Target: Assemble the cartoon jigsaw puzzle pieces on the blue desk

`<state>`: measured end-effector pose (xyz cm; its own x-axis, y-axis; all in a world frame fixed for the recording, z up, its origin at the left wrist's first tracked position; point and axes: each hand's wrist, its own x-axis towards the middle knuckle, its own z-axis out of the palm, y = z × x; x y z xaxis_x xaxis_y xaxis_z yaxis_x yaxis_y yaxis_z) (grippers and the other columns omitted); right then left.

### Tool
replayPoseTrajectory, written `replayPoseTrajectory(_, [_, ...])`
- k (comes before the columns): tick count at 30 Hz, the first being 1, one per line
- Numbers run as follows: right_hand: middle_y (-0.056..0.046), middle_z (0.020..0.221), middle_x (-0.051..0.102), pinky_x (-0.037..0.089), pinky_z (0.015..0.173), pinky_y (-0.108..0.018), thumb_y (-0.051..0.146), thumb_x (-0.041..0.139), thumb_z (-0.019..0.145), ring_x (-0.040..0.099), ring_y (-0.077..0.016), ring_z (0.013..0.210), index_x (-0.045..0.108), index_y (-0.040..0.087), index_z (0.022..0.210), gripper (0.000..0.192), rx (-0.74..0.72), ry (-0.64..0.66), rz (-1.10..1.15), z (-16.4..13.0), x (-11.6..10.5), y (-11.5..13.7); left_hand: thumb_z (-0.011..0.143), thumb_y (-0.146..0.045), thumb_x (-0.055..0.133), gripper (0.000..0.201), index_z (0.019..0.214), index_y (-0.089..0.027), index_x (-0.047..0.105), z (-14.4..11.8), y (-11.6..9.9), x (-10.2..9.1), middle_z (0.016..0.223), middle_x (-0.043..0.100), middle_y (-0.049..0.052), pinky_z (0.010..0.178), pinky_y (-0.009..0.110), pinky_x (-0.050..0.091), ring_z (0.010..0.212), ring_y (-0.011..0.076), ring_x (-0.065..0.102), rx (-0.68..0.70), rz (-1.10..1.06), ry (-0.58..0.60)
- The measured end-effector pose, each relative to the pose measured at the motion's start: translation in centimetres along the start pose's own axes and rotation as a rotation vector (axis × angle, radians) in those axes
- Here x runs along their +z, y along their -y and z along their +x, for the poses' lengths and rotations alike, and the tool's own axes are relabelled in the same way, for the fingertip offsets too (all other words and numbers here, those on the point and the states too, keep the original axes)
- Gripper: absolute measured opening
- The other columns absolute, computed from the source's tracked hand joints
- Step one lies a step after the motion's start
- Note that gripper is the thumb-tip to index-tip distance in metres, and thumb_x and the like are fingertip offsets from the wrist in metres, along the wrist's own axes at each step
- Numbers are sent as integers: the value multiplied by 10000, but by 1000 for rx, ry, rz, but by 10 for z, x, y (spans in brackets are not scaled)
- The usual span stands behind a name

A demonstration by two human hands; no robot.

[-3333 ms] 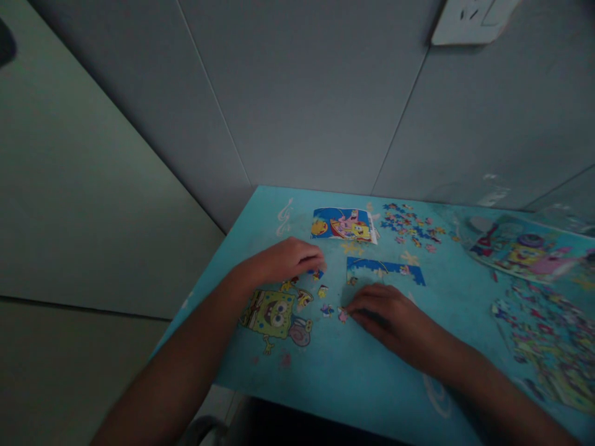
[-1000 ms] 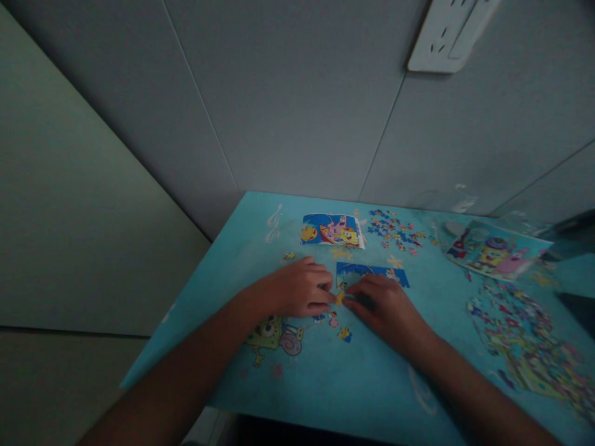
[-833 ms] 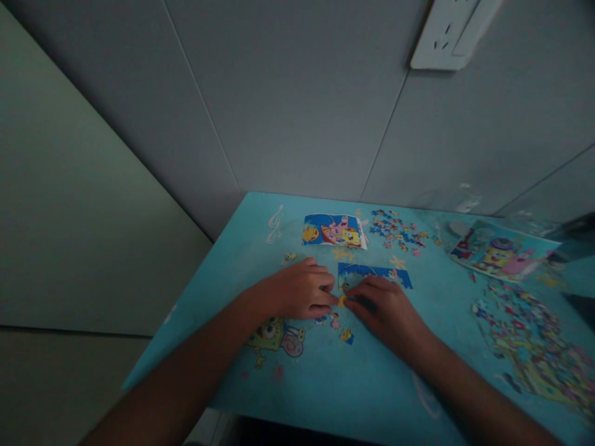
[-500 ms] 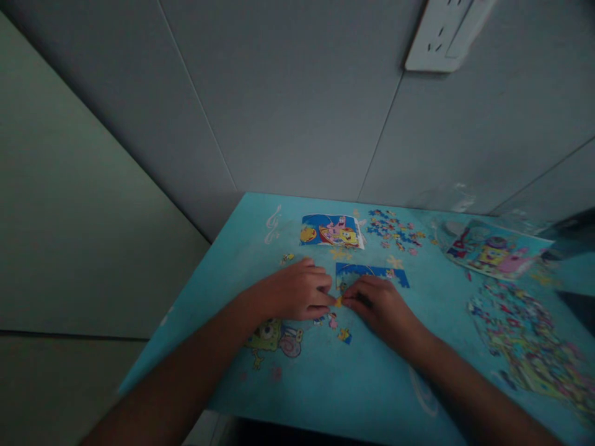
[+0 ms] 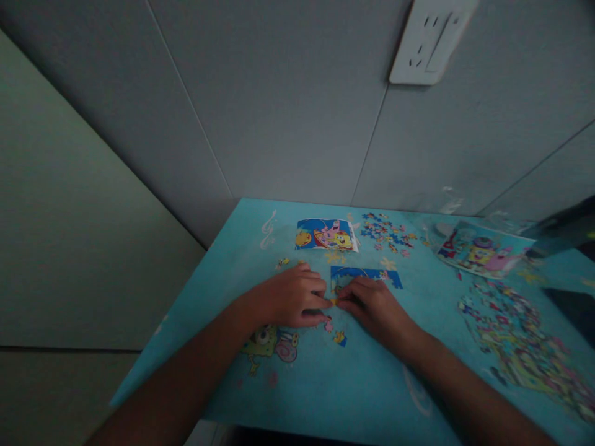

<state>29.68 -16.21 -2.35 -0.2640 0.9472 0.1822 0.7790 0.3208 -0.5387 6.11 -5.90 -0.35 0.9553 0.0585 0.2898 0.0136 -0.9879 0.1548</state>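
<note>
Right between the two sets of fingertips sits a small yellow jigsaw piece (image 5: 333, 301), pinched from both sides: the left hand (image 5: 292, 301) closes on it from the left with fingers curled together, and the right hand (image 5: 372, 307) meets it from the right, fingers likewise drawn in. It lies on the turquoise cartoon-printed worktop (image 5: 260, 248) at the near-left corner of the blue assembled puzzle strip (image 5: 365, 276), whose long axis runs left to right just beyond the hands. Both hands are equally near.
</note>
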Motion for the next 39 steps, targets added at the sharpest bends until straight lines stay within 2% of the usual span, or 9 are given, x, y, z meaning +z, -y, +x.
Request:
replayPoseTrajectory(4, [-28,959,698,489,830,-361,243,661,965,652,-193,914,708,246,998,58,-13,9,-2,-1,-3,4,952,-408,649,206,1045,-252,748,-1,3,1,900,672,11,841,374,377,812,164,588,6,16,3])
replayPoseTrajectory(10, [-18,917,703,484,827,-362,231,706,928,652,-198,900,698,240,934,13,7,3,36,0,-4,5,948,-394,654,189,1041,-254,740,0,3,0,891,674,16,836,368,376,825,171,592,19,30,13])
replayPoseTrajectory(16, [10,844,707,482,780,-324,146,675,926,651,-166,809,688,232,900,91,19,-17,137,1,-6,6,956,-381,650,206,1098,-256,735,-2,4,1,999,715,25,855,359,394,886,172,638,19,-17,10])
replayPoseTrajectory(22, [-21,978,727,501,849,-336,209,566,1004,658,-176,913,695,234,987,133,37,-30,210,2,-16,6,955,-343,651,224,1143,-239,716,0,3,2,1145,734,27,887,377,405,979,188,671,37,-43,-11])
replayPoseTrajectory(29, [-34,930,713,480,842,-366,225,549,1017,628,-194,889,701,217,971,159,-47,-8,73,8,-9,4,938,-399,683,297,1185,-236,705,-1,3,-4,1146,727,43,912,390,407,996,205,657,10,-23,-4])
replayPoseTrajectory(33, [-39,923,719,467,827,-373,226,565,1007,626,-202,883,710,217,967,150,-78,-53,-22,13,-3,4,955,-488,646,350,1205,-248,694,0,3,-5,1131,712,51,921,397,399,1000,212,634,-7,-20,27])
replayPoseTrajectory(39, [-50,1008,731,475,862,-381,239,601,990,643,-208,944,727,233,1048,139,-88,-125,-37,14,-1,-1,945,-500,651,372,1221,-253,688,-1,5,-3,1151,673,69,946,403,401,1030,229,610,-36,-8,46])
